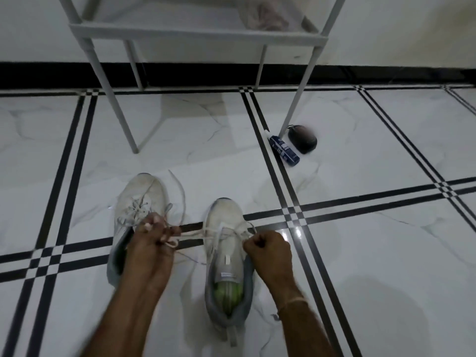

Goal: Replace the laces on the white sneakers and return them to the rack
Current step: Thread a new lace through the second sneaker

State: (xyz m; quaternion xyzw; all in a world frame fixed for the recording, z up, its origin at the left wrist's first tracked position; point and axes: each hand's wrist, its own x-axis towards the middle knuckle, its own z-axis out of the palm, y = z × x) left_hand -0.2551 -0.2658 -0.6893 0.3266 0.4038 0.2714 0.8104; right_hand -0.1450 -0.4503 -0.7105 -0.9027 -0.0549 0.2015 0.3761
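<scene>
Pale marble-look floor with black stripe borders runs up to a dark skirting, and the white rack stands against the wall ahead of you. Both sneakers are on the floor, just short of the rack's legs.

The left sneaker looks threaded, with crossings over its tongue, but its ends lie loose on the tile, so I judge it not yet tied. On the right sneaker the lace crosses only the eyelets nearest the toe, and the upper tongue is bare. Your left hand pinches one end, your right hand is fisted round the other, and both draw outward. Most of that lacing, both knots and the return to the rack appear to be left.

Your left forearm lies across the left sneaker's heel, so that side is tight. To the right the floor is open. A blue tube and a black oval object lie by the rack's front right leg, and the lower shelf edge hangs above your reach.
</scene>
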